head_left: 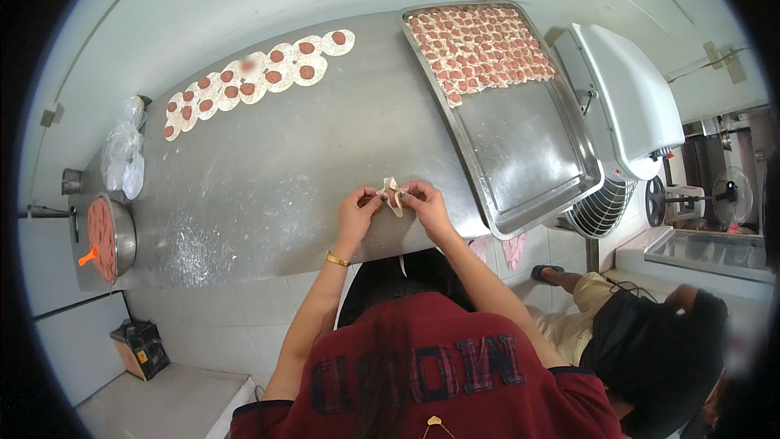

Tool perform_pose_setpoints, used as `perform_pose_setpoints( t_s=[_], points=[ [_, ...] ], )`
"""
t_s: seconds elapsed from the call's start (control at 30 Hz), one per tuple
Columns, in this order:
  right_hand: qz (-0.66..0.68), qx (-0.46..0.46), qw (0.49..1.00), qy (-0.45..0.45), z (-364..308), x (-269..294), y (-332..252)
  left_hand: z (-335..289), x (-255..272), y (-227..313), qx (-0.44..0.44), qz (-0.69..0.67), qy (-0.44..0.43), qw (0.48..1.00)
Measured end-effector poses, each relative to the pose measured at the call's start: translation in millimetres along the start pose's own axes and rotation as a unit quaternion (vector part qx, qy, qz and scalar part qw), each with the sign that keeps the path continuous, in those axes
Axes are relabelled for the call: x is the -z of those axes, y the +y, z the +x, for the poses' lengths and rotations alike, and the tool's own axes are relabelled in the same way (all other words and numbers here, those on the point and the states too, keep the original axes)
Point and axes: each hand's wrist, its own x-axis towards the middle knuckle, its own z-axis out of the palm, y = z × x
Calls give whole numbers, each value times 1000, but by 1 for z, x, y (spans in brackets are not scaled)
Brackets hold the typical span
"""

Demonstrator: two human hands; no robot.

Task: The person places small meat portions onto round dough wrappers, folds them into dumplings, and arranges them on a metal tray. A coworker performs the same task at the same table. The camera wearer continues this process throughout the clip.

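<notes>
Between my hands, above the near edge of the steel table (301, 142), is a round dough wrapper with pink meat filling (393, 197), its sides partly drawn up. My left hand (357, 210) pinches its left side between thumb and fingers. On the opposite side my right hand (426, 202) pinches the wrapper too. Two rows of flat dough wrappers (340, 42), each with a dab of meat filling, lie overlapping at the table's far left. To the right, a large metal tray (520, 146) carries close rows of folded, filled dumplings (479, 45) in its far half.
A metal bowl of pink meat filling (101, 232) with an orange-handled utensil (88, 256) stands at the left edge, near clear plastic bags (123, 150). White flour dusts the table. A white machine (621, 102) stands beyond the tray. Another person (650, 341) is at the lower right.
</notes>
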Motion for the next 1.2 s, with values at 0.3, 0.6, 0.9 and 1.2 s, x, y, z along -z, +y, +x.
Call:
perform_pose_setpoints(
  t_s=[0.3,0.6,0.9,1.2],
  points=[
    [86,76,992,-59,-9,7,-27,-2,-3,19,70,-219,-105,967],
    [-79,121,989,-34,-6,14,-31,0,-10,25,59,-221,-107,968],
    [47,66,997,-14,-14,22,-14,-5,-18,15,-36,-174,-65,982],
    [-275,133,951,48,-14,32,13,-5,-16,0,-54,182,-54,980]
  ],
)
